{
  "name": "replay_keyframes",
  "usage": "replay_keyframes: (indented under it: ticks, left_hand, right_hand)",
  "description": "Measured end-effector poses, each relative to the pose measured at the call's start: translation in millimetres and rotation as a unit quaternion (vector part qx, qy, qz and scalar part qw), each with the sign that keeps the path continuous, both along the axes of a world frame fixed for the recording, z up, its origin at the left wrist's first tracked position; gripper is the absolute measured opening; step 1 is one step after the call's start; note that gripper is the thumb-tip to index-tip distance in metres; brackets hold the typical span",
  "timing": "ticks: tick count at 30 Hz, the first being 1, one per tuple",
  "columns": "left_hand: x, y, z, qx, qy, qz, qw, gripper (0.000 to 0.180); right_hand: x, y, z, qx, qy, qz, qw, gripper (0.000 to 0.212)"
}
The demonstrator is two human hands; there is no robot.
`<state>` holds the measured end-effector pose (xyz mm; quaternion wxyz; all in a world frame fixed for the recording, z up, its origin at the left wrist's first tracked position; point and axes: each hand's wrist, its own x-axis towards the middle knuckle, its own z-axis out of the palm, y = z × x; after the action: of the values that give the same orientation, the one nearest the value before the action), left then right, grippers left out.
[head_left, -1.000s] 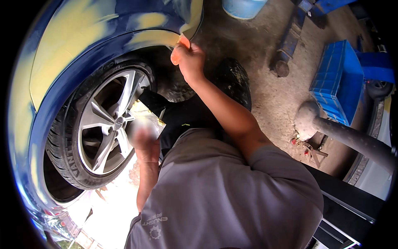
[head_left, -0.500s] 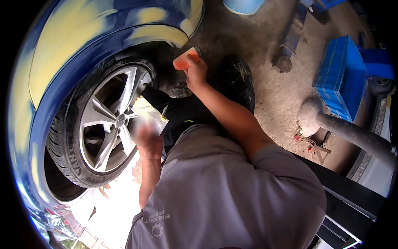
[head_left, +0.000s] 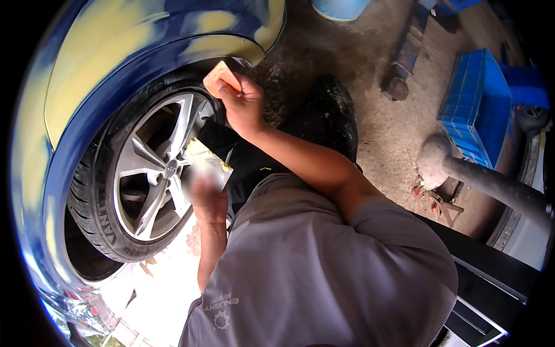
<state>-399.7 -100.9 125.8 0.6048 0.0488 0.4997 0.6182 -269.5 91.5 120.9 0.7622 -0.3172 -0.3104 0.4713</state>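
My right hand (head_left: 245,107) grips a flat orange putty spreader (head_left: 220,78), its broad edge pointing up and left. The spreader is near the top of the wheel (head_left: 159,168) and below the lip of the wheel arch; I cannot tell if it touches anything. My left hand (head_left: 211,202) holds a flat, light putty board (head_left: 215,162) beside the wheel spokes, with yellowish putty smeared on its edges. The fingers there are partly blurred. Over both is a dark blue car fender (head_left: 92,69) with pale yellow filler patches.
A blue crate (head_left: 465,104) stands on the floor at the right, near a thick grey pipe (head_left: 491,188). A light blue bucket (head_left: 340,8) is at the top. A blue metal beam (head_left: 407,52) lies beyond my leg. A small stand (head_left: 445,209) sits below the pipe.
My right hand has moved left toward the wheel arch with the orange spreader, which has turned to show more of its flat face. My left hand and the board stay nearly still.
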Motion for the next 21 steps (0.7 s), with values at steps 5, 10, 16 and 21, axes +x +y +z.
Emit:
replay_keyframes:
  ticks: [5, 10, 16, 21]
  left_hand:
    - [0, 2, 1, -0.005, 0.015, 0.004, 1.000, 0.025]
    - [-3, -1, -5, -0.006, 0.008, 0.000, 1.000, 0.026]
    - [8, 4, 8, -0.001, -0.002, -0.005, 1.000, 0.034]
    - [4, 1, 3, -0.003, -0.014, 0.004, 1.000, 0.035]
  right_hand:
    - [37, 26, -85, -0.208, 0.086, -0.031, 0.974, 0.009]
    - [70, 61, -131, -0.361, 0.081, 0.013, 0.929, 0.023]
    - [67, 56, -79, -0.246, 0.082, 0.050, 0.964, 0.017]
    - [57, 39, -13, -0.118, 0.055, 0.034, 0.991, 0.017]
